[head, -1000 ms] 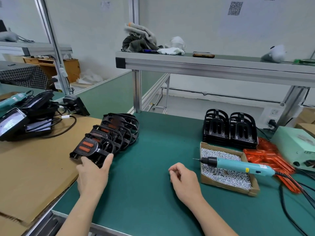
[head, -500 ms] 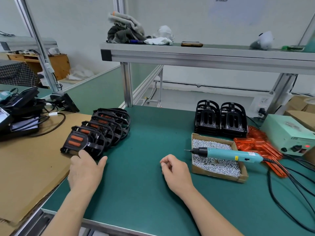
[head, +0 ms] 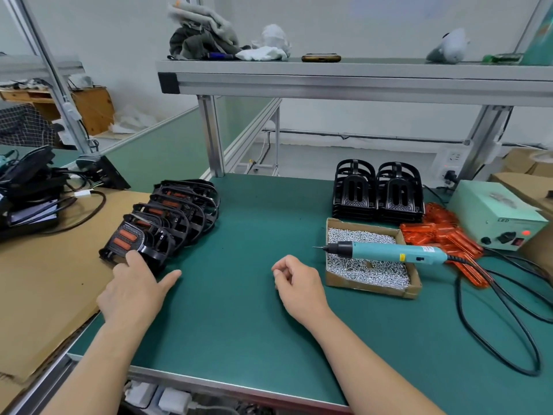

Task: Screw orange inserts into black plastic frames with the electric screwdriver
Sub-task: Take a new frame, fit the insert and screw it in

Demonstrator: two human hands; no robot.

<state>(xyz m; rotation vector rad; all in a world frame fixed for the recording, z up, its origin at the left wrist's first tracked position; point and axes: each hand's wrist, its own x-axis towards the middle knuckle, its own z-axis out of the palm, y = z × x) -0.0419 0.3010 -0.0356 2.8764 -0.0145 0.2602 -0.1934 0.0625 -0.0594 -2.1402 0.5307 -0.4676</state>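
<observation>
A leaning row of black plastic frames with orange inserts (head: 167, 217) lies at the left of the green mat. My left hand (head: 136, 283) rests flat with its fingers spread, fingertips touching the nearest frame (head: 131, 241). My right hand (head: 294, 280) sits loosely curled on the mat, holding nothing. The teal electric screwdriver (head: 386, 251) lies across a cardboard box of small screws (head: 371, 290). Two stacks of bare black frames (head: 378, 190) stand behind the box. Loose orange inserts (head: 443, 235) are piled to the right.
A pale green power supply (head: 493, 215) sits at the far right with black cables (head: 502, 324) looping over the mat. Brown cardboard (head: 45, 280) covers the left bench, with black devices and cords (head: 27, 190) on it. An aluminium shelf (head: 344, 76) spans overhead.
The view has shifted slightly. My left hand has slid a little forward onto the nearest frame. My right hand has stayed curled on the mat.
</observation>
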